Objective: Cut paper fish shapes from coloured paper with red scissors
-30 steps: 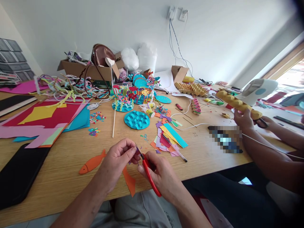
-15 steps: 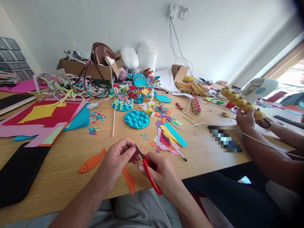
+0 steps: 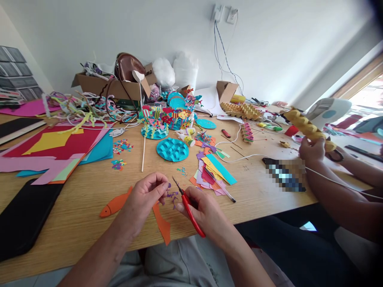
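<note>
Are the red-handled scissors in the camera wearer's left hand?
No, the wearer's right hand holds the red-handled scissors; the left hand pinches a purple piece.

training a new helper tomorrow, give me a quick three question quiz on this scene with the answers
1. Multiple choice: what does the right hand hold?
a) pen
b) scissors
c) glue bottle

2. True or false: the left hand is holding the orange fish.

3. Fill the gap: at the left of the view, a yellow sheet lies on a ____ sheet.

Key:
1. b
2. False: the left hand pinches a small purple piece, and the orange fish lies on the table.
3. red
</note>
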Action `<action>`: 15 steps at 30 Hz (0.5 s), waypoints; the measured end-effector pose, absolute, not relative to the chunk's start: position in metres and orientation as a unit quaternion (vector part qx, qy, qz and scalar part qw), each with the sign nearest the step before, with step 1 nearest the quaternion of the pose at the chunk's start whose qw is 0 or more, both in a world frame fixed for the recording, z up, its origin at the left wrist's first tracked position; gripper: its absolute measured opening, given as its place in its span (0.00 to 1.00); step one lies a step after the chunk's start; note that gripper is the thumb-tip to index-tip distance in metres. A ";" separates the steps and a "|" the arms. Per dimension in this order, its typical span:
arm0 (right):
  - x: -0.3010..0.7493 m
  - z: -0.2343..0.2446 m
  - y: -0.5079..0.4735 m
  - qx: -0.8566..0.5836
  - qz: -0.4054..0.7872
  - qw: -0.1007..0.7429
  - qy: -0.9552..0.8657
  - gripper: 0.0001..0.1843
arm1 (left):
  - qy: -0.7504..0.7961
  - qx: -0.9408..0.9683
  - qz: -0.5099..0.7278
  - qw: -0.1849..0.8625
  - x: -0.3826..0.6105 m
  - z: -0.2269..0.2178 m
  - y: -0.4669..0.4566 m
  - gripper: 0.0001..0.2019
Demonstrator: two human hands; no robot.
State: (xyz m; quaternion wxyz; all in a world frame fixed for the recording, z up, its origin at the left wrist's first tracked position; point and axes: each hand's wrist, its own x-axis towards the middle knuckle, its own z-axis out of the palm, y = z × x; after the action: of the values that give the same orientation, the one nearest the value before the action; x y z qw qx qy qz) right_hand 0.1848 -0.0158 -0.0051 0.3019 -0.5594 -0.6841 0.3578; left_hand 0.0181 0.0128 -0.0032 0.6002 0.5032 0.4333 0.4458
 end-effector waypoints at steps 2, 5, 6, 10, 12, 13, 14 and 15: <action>0.182 -0.004 -0.012 -0.560 0.381 0.337 -0.654 0.14 | 0.436 0.497 0.447 0.602 0.019 -0.004 0.013 0.05; 0.173 -0.003 -0.005 -0.532 0.451 0.429 -0.575 0.13 | 0.433 0.485 0.452 0.611 0.022 -0.003 0.012 0.04; 0.169 -0.002 -0.003 -0.514 0.472 0.457 -0.552 0.13 | 0.431 0.481 0.453 0.615 0.023 -0.003 0.012 0.04; 0.157 0.000 0.003 -0.486 0.490 0.508 -0.515 0.15 | 0.434 0.488 0.459 0.602 0.025 -0.003 0.012 0.04; 0.155 0.000 0.004 -0.486 0.482 0.515 -0.516 0.14 | 0.447 0.502 0.463 0.579 0.026 -0.003 0.012 0.04; 0.155 -0.001 0.005 -0.486 0.477 0.517 -0.518 0.14 | 0.453 0.508 0.463 0.567 0.026 -0.003 0.012 0.04; 0.154 -0.001 0.005 -0.487 0.472 0.519 -0.520 0.13 | 0.458 0.515 0.461 0.558 0.026 -0.004 0.013 0.04; 0.154 -0.002 0.005 -0.488 0.469 0.519 -0.522 0.13 | 0.463 0.522 0.459 0.551 0.025 -0.004 0.013 0.04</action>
State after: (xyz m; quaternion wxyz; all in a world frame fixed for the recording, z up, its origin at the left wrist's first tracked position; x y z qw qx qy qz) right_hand 0.1544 0.0047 -0.0018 0.5193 -0.4884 -0.5217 0.4686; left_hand 0.0254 0.0128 -0.0040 0.5506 0.5218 0.4629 0.4585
